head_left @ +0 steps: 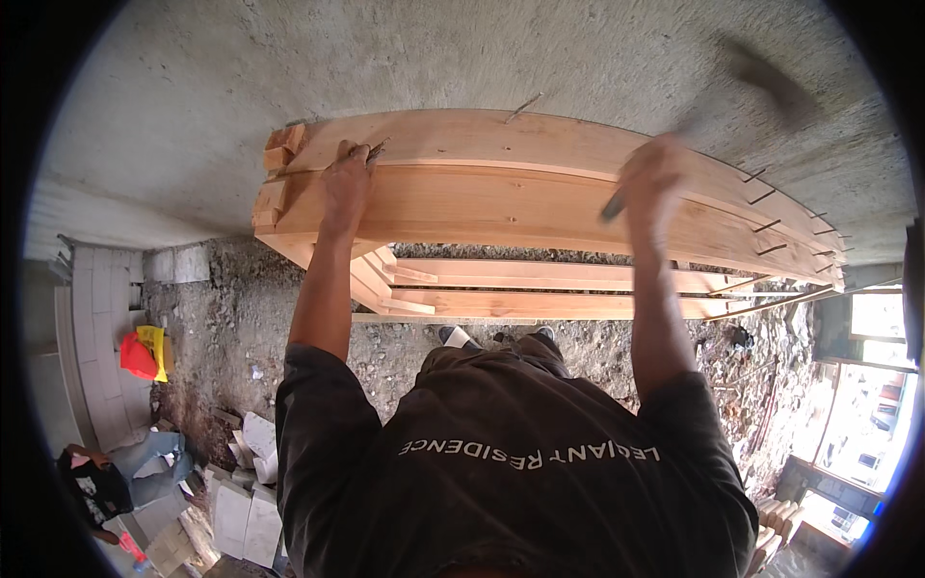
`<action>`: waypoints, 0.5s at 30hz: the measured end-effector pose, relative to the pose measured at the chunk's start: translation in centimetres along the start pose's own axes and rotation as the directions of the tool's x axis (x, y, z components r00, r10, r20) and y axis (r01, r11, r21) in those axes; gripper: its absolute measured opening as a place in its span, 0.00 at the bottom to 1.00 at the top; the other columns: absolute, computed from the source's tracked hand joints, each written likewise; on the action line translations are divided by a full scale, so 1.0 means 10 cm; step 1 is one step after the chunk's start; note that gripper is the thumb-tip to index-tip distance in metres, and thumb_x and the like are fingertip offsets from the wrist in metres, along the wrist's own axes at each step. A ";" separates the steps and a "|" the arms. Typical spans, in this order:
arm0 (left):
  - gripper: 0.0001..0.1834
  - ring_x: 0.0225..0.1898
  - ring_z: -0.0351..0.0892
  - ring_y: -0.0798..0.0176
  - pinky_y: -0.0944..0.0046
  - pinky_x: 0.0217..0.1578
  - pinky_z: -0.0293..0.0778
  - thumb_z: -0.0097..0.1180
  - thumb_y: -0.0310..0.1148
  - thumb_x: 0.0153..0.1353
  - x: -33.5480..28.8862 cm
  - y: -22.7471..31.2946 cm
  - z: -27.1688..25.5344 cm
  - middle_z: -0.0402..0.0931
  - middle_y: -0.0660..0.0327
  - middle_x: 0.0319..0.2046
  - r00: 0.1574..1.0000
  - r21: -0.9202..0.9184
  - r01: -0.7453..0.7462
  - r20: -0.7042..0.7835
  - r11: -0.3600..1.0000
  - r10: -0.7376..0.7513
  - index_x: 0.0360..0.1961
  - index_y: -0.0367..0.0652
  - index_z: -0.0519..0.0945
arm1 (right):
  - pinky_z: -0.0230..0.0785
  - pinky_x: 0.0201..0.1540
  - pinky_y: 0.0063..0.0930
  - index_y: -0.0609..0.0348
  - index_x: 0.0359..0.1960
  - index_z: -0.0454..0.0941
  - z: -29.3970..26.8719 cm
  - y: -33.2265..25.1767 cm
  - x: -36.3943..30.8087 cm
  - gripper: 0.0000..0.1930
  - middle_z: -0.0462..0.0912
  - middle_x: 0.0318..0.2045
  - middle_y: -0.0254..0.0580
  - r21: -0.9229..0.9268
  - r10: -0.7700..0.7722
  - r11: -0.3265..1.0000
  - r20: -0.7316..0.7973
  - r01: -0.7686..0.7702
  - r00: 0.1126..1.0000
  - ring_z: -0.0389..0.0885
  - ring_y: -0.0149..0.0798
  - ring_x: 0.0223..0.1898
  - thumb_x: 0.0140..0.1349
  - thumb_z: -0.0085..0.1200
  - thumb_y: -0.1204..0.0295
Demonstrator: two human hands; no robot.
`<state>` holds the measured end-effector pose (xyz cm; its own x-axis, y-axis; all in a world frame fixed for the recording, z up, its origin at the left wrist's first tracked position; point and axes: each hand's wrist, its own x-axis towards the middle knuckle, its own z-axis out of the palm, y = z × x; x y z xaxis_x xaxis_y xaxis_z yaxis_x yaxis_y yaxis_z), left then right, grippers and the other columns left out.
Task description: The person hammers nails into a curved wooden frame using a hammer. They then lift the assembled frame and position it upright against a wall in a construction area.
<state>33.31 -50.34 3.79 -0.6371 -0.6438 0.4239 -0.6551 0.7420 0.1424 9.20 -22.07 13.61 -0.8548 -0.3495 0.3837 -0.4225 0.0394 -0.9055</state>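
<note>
My right hand [653, 178] is wrapped round the handle of a hammer [613, 206]. The hammer's dark head is raised beyond the hand toward the wall and smeared by motion. My left hand [347, 185] is closed in a pinch near the left end of a wooden frame [453, 197]; thin nails [377, 150] stick out from its fingers. Two pale wooden boards or frames lie side by side, their notched ends at the left. A bent nail [523, 107] stands up from the far board. Several more nails [767, 226] protrude along the right end.
A rough grey concrete wall [462, 58] rises just behind the frames. Gravelly ground [385, 361] lies around my feet. At left are pale blocks [249, 511], a red and yellow bag [143, 354] and another person [106, 482] low down. Window-like openings [867, 414] are at right.
</note>
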 end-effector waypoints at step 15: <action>0.10 0.35 0.77 0.54 0.56 0.34 0.74 0.54 0.38 0.54 0.02 0.09 -0.10 0.73 0.61 0.37 1.000 -0.022 0.002 0.019 1.000 -0.001 0.36 0.46 0.77 | 0.56 0.12 0.23 0.60 0.35 0.69 0.07 0.38 -0.15 0.16 0.63 0.11 0.32 -0.294 0.106 0.951 0.005 -0.099 0.994 0.63 0.28 0.11 0.66 0.38 0.59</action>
<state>33.01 -49.56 4.88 -0.6437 -0.6483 0.4067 -0.6472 0.7447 0.1626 9.06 -22.02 9.51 -0.8930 -0.3484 0.2848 -0.4051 0.3472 -0.8458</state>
